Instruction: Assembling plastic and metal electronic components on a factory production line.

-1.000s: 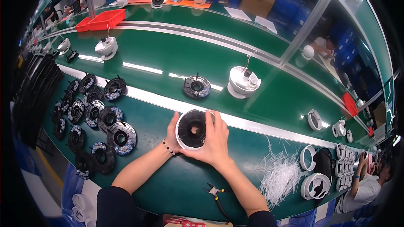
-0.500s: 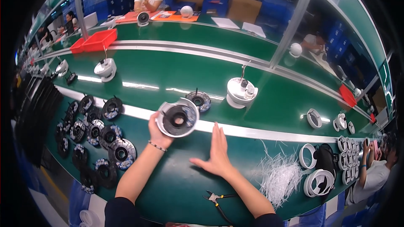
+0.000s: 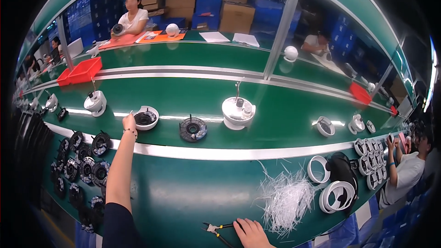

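My left hand [image 3: 129, 122] is closed on the left rim of a round white housing [image 3: 155, 122], which sits on the green belt with a black disc [image 3: 145, 118] inside it. Right of it lies a loose black ring part [image 3: 193, 129] with blue and grey bits, then a white dome-shaped unit [image 3: 238, 112] with wires standing up. Low on the near bench, my right hand [image 3: 252, 234] has its fingers curled over one handle of the cutting pliers [image 3: 212, 228], whose grips are black and yellow. Its thumb is hidden.
Several black ring parts [image 3: 87, 167] are heaped at the left. On the right lie a pile of white strips [image 3: 288, 198], white rings [image 3: 318, 169] and stacked white cups [image 3: 371, 163]. Red bins [image 3: 87, 69] stand beyond the belt. Co-workers sit across and at the right.
My left hand has carried the white housing forward and left onto the belt. My right hand has drawn back from the bench's middle to the pliers. The view has shifted.
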`<state>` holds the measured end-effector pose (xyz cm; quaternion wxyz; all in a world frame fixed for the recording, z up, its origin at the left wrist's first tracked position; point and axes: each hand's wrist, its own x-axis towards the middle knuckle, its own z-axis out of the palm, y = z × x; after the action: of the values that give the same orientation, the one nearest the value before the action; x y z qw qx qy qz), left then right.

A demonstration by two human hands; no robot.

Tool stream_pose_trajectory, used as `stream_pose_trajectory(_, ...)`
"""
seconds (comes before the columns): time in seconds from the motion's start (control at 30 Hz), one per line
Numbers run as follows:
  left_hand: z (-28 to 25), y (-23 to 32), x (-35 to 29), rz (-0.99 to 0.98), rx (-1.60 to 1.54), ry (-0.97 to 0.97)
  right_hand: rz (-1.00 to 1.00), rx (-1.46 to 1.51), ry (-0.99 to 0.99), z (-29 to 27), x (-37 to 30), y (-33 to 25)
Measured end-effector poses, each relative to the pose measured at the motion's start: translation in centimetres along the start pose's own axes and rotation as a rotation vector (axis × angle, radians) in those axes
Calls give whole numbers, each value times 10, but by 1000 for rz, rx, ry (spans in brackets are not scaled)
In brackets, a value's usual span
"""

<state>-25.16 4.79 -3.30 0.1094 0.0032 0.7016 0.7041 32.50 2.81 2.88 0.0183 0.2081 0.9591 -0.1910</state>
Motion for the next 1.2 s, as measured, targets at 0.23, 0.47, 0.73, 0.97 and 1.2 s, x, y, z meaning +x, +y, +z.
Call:
stream_pose_trajectory(0.23, 156, 59, -211, 1157, 250, -438, 5, 407, 306, 8, -8, 41)
stream_pose_trajectory(0.47, 300, -30, -279, 172, 144, -375, -223, 1613, 252, -1, -41, 73)
stream_pose_trajectory(0.73, 234, -21, -289, -225, -211, -851, 33, 994, 537, -65, -36, 82)
stream_pose_trajectory(0.97, 64, -7, -352, -519, -89, -1109, 51, 20, 567, -124, 5, 91)
stream_pose_trajectory(1.2, 30, -30, -327, -102, 124, -1070, -16, -98, 251, -119, 42, 80)
